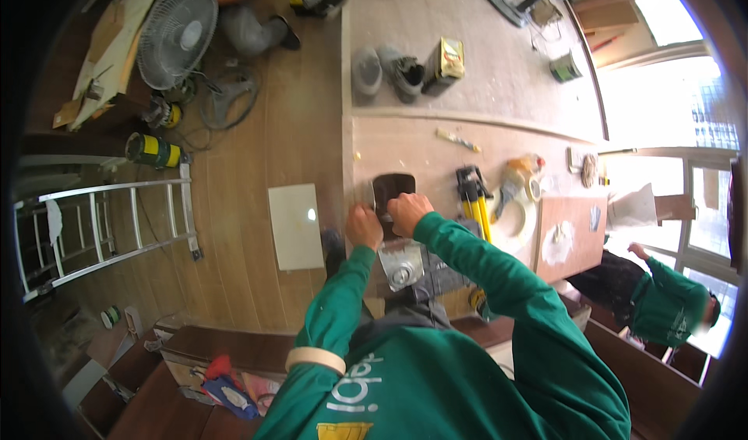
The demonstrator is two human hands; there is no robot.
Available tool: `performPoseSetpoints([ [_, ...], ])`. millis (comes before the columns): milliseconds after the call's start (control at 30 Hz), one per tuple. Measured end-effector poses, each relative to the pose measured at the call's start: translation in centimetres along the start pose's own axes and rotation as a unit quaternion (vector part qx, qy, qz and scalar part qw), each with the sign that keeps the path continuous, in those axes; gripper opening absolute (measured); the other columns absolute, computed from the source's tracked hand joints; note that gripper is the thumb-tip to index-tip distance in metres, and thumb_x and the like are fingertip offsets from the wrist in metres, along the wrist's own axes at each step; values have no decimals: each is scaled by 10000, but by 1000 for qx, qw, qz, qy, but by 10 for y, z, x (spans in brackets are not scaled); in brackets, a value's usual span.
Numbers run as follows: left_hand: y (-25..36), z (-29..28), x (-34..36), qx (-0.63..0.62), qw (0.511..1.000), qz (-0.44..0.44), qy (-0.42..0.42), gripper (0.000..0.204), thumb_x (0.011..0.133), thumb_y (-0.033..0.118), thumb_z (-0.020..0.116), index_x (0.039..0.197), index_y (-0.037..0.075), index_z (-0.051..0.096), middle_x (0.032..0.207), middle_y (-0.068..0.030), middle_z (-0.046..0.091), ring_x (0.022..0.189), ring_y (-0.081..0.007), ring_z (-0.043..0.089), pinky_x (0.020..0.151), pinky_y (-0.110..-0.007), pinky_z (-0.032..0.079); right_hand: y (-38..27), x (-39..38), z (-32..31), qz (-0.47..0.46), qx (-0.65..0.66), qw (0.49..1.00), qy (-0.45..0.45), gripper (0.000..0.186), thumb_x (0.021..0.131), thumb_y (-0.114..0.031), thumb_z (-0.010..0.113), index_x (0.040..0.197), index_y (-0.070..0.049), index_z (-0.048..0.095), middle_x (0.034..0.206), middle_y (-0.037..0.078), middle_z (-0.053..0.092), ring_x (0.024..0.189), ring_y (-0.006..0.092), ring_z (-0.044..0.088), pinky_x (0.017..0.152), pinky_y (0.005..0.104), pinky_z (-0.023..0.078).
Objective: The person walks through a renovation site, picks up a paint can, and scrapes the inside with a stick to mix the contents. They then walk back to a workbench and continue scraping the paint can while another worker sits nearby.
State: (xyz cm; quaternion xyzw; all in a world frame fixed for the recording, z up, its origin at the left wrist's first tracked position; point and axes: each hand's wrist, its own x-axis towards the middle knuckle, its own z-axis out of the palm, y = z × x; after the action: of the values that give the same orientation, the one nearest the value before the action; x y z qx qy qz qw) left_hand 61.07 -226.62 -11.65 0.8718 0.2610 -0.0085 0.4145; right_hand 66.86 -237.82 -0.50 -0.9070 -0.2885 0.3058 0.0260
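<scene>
Both hands are together near the left edge of the wooden work surface (405,148). My left hand (364,227) is closed at the near left side of a dark brown, rounded piece (396,181), with its fingertips on the edge. My right hand (409,212) makes a fist over the near end of that same piece. Whatever its fingers pinch is hidden. Just below the hands lies a clear plastic pack (401,267) with a round silver part inside. Right of the hands stands a yellow and black tool (474,195) with long legs.
A brush (458,139), paper plate (512,220) and tape roll (534,189) lie to the right. Farther back are shoes (405,74) and a tin (446,66). A white panel (294,226), ladder (132,218) and fan (178,33) are left. Another person (662,300) is at right.
</scene>
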Motion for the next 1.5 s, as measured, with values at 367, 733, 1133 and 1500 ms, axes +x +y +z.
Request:
performPoseSetpoints([
  [367,-5,-2,-13,7,999,-33,-7,265,923,203,453,859,38,651,977,-196,649,901,-423,613,803,-517,472,9,0,27,-61,-38,997,24,135,802,-173,578,781,-103,692,762,147,695,726,312,705,672,434,571],
  [733,-7,0,-18,-15,999,-41,-12,259,918,201,455,868,35,648,992,-202,654,897,-431,621,801,-516,480,6,-4,54,-84,-85,993,19,176,840,-192,549,783,-114,696,730,115,699,653,304,695,627,426,566],
  [1133,-1,-2,-16,-25,999,-21,20,267,923,193,454,854,20,645,942,-215,647,883,-446,603,785,-528,462,10,-6,47,-58,-65,995,44,117,796,-149,579,769,-98,680,748,141,685,736,324,698,656,420,566],
  [1500,-1,-1,-16,-18,999,-27,24,252,909,180,460,830,42,656,933,-185,657,864,-424,615,772,-519,473,9,-8,59,-30,-92,992,84,140,824,-161,553,770,-100,667,715,111,686,698,291,699,616,405,558],
])
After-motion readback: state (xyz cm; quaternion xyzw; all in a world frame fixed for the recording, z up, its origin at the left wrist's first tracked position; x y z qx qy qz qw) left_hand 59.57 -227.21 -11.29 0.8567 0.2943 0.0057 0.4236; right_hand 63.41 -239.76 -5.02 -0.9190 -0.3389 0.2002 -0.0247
